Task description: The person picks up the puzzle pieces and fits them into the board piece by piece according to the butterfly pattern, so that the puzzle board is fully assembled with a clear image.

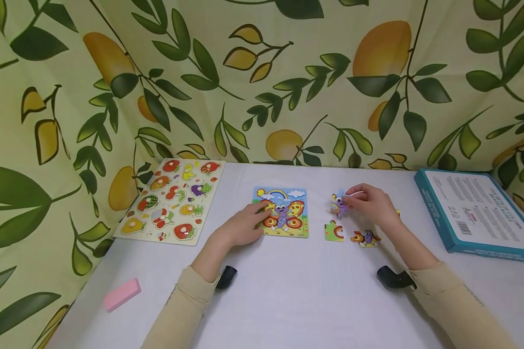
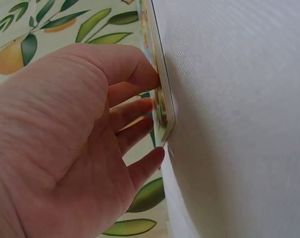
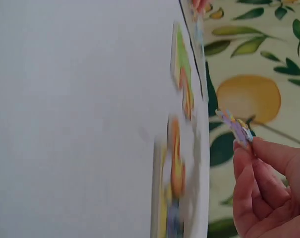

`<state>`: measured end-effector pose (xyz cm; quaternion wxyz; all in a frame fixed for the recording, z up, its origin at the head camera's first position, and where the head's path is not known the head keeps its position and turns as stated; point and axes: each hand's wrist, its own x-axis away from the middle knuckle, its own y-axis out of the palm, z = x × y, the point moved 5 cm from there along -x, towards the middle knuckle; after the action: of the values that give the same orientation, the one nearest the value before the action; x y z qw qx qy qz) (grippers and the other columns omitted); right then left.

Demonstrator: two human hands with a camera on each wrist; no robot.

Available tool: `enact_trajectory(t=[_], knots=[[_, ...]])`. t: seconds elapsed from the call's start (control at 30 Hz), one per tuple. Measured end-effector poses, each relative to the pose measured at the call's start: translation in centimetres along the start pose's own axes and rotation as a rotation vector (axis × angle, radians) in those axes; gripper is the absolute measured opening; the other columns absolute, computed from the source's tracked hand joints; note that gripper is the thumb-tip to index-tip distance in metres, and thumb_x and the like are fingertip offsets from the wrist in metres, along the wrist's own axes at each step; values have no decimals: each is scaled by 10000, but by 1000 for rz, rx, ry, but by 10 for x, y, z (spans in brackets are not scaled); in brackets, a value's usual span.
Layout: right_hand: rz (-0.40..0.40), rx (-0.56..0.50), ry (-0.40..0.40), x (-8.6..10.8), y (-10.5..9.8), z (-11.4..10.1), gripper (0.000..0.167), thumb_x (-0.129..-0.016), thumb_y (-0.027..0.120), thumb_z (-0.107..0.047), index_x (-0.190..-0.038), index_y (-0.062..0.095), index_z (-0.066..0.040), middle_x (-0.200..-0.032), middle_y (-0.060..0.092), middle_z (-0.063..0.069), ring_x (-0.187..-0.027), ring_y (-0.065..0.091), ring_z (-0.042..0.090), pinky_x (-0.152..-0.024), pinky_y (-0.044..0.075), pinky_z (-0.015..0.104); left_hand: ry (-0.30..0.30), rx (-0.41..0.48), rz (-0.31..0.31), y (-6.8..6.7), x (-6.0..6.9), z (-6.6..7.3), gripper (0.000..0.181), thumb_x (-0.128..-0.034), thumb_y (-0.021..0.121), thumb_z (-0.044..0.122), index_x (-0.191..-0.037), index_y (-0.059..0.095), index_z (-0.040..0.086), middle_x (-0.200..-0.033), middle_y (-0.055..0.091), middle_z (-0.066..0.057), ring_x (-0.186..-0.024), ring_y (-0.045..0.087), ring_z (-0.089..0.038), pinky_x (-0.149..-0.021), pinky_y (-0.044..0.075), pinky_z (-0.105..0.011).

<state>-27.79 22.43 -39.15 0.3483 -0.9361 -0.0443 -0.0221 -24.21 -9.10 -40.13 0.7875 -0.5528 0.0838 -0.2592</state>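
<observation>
A square butterfly puzzle board lies mid-table. My left hand rests at its left edge; in the left wrist view the loosely bent fingers touch the board's edge. To the right of the board, my right hand pinches a purple jigsaw piece between thumb and fingers, raised off the table. The right wrist view shows this piece tilted at the fingertips. Below it lie a green-and-red jigsaw piece and a jigsaw piece with a purple butterfly body. Something yellow shows partly behind the right wrist.
A fruit peg puzzle lies at the back left. A pink block is at the front left. At the right lies a teal-edged box. Patterned cloth hangs behind the white table.
</observation>
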Motion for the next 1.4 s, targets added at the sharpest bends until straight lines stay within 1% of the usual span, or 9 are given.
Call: enact_trajectory(t=[0.07, 0.17, 0.3, 0.5, 0.63, 0.87, 1.13, 1.23, 1.4], knots=[[-35, -73, 20, -5, 12, -7, 444, -927, 664, -383, -1175, 577, -25, -1024, 719, 116, -968, 641, 264, -799, 493, 264, 12, 4, -1, 0, 0, 0, 552, -957, 514, 131, -1495, 398, 106, -1595, 252, -38, -1458, 220, -235, -1157, 254, -400], [-88, -156, 54, -12, 33, -19, 445, -906, 692, -385, -1155, 598, -29, -997, 735, 75, -967, 647, 222, -805, 498, 235, 13, 16, -12, 1, -1, 0, 550, -961, 512, 137, -1497, 393, 102, -1592, 265, -37, -1460, 222, -221, -1155, 258, -388], [-132, -231, 72, -19, 59, -35, 389, -892, 721, -339, -1109, 619, -33, -925, 734, 43, -859, 650, 169, -746, 514, 207, -5, 33, -28, 1, 0, -1, 553, -967, 501, 144, -1506, 377, 114, -1593, 264, -24, -1462, 218, -204, -1153, 263, -386], [-209, -328, 48, -30, 91, -57, 313, -902, 717, -240, -1070, 611, 2, -888, 710, 77, -732, 673, 138, -722, 558, 219, -8, 67, -43, -1, 2, -1, 560, -977, 495, 154, -1516, 352, 109, -1601, 243, -27, -1467, 198, -197, -1159, 248, -383], [-231, -313, 36, -36, 103, -65, 275, -904, 715, -204, -1051, 620, 8, -869, 687, 85, -701, 661, 122, -695, 566, 230, 6, 85, -54, -2, 3, 0, 565, -981, 490, 148, -1522, 333, 100, -1604, 228, -44, -1470, 186, -198, -1166, 229, -370], [-251, -194, -4, -41, 115, -75, 211, -910, 710, -204, -994, 648, -21, -865, 696, 74, -689, 661, 120, -657, 559, 234, 9, 88, -63, -2, 3, 0, 574, -987, 490, 144, -1530, 307, 103, -1608, 209, -47, -1472, 170, -186, -1171, 206, -347], [-207, -62, -61, -44, 115, -80, 184, -895, 727, -215, -932, 657, -48, -772, 655, 42, -617, 586, 127, -568, 500, 221, 11, 99, -56, -2, 1, 0, 579, -988, 484, 143, -1535, 296, 109, -1609, 209, -37, -1475, 158, -172, -1172, 202, -344], [-205, -37, -77, -44, 114, -80, 195, -893, 730, -226, -927, 660, -47, -745, 637, 36, -600, 567, 127, -552, 483, 221, 25, 107, -52, -2, 1, 0, 577, -982, 479, 127, -1533, 307, 116, -1608, 213, -44, -1476, 160, -186, -1172, 204, -355], [-201, -4, -89, -44, 115, -79, 210, -884, 739, -239, -924, 667, -46, -730, 617, 32, -585, 549, 130, -539, 456, 221, 34, 85, -59, -1, 1, 0, 569, -984, 467, 125, -1532, 320, 166, -1612, 198, -32, -1477, 155, -198, -1172, 208, -368]])
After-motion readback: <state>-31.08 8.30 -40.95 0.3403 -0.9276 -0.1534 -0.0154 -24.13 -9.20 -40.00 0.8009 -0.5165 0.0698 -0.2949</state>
